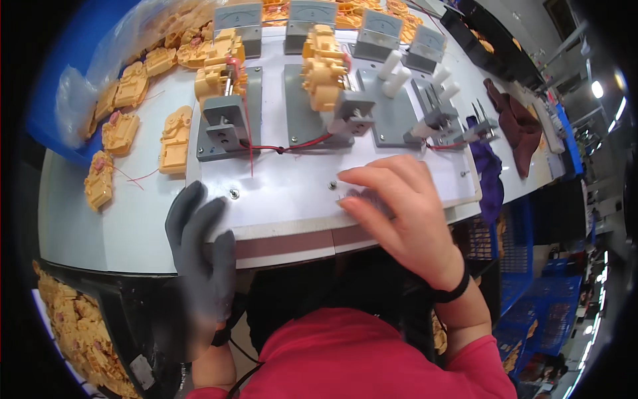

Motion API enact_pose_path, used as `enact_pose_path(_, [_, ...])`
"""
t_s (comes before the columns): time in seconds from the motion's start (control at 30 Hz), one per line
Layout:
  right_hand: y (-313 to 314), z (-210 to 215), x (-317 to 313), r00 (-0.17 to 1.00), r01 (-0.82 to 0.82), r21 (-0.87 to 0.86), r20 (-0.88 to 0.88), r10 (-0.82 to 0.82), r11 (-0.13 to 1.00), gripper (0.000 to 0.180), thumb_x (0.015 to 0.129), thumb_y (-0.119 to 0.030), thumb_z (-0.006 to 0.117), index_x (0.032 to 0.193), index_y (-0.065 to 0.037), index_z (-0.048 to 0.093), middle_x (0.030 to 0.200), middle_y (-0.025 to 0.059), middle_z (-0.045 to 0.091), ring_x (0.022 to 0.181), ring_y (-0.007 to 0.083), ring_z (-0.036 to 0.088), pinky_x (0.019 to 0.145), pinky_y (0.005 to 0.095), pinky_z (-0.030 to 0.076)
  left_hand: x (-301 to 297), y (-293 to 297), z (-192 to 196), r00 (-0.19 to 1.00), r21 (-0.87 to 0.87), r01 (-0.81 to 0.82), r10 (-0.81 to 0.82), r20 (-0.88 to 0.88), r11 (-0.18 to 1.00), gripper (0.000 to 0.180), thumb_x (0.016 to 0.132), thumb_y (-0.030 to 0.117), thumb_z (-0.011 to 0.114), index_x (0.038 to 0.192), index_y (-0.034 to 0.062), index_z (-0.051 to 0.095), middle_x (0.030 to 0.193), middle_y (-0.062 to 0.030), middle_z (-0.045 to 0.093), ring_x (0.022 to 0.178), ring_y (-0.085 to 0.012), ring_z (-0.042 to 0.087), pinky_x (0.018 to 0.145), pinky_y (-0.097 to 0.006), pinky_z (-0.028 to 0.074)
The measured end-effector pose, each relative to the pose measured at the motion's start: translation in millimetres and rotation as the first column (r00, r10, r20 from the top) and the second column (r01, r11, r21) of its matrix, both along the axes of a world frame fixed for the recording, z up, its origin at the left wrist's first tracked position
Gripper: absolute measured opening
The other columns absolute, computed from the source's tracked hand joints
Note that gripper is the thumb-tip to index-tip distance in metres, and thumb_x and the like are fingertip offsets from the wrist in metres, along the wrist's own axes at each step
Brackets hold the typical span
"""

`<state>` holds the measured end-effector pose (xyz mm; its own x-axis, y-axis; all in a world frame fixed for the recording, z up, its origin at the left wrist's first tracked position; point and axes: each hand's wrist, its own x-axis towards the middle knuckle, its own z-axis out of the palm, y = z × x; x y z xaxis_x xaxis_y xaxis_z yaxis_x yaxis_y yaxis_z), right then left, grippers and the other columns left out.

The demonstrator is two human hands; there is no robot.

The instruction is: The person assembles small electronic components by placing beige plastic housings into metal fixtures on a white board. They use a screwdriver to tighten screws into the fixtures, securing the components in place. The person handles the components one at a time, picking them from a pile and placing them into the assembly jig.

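My left hand [203,246], in a grey glove, is at the table's front edge with its fingers apart and nothing in them. Bare, my right hand [402,216] hovers over the white board [286,209], thumb and forefinger parted around a small toggle switch [332,186]; whether it touches the switch I cannot tell. Another toggle switch [234,194] sits close to my left fingertips. Beyond the hands, one yellow plastic gearbox housing [219,73] is on the left grey fixture [226,123], and a second yellow housing [323,76] is on the neighbouring fixture [349,116].
Two further grey fixtures [392,130] carry white posts [397,81]. Dial meters [311,20] line the back. Loose yellow housings [119,133] lie at left near a blue bin [50,126]. Purple cloth [488,169] and brown cloth [515,123] lie at right. Blue crates [551,312] stand below.
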<state>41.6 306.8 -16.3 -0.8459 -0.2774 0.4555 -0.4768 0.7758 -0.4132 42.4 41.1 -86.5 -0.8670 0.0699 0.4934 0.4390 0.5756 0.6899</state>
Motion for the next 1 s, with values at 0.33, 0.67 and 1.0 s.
enact_pose_path(0.33, [-16.1, -7.4, -21.1, 0.986, 0.008, -0.006, 0.167, -0.007, 1.000, 0.011, 0.078, 0.001, 0.074, 0.087, -0.003, 0.069, 0.085, 0.0063, 0.064, 0.081, 0.0220, 0.058, 0.073, 0.0312, 0.046, 4.4, -13.0, -9.7, 1.000, -0.049, 0.017, -0.017, -0.002, 0.999, 0.034, 0.083, 0.021, 0.063, 0.114, 0.0072, 0.065, 0.133, -0.0215, 0.050, 0.126, -0.0434, 0.045, 0.104, -0.051, 0.038])
enact_pose_path(0.67, [-15.1, -13.1, -18.0, 0.988, 0.081, 0.023, 0.128, -0.083, 0.996, 0.021, 0.073, -0.007, 0.081, 0.090, -0.009, 0.070, 0.082, 0.0030, 0.060, 0.078, 0.0222, 0.054, 0.071, 0.0338, 0.039, -0.8, -9.3, -13.3, 1.000, -0.071, 0.001, -0.001, -0.002, 0.998, 0.035, 0.085, 0.037, 0.064, 0.109, 0.0111, 0.066, 0.128, -0.0209, 0.052, 0.122, -0.0465, 0.048, 0.100, -0.054, 0.042])
enact_pose_path(1.0, [-11.7, -15.7, -9.4, 0.980, 0.152, 0.043, 0.127, -0.156, 0.987, 0.020, 0.073, 0.006, 0.071, 0.089, -0.003, 0.065, 0.084, 0.0080, 0.057, 0.081, 0.0228, 0.054, 0.072, 0.0319, 0.044, -6.0, -7.4, -14.8, 0.985, -0.041, 0.079, -0.084, -0.149, 0.996, 0.049, 0.075, 0.036, 0.076, 0.113, 0.0074, 0.068, 0.128, -0.0194, 0.056, 0.111, -0.0373, 0.058, 0.100, -0.055, 0.046])
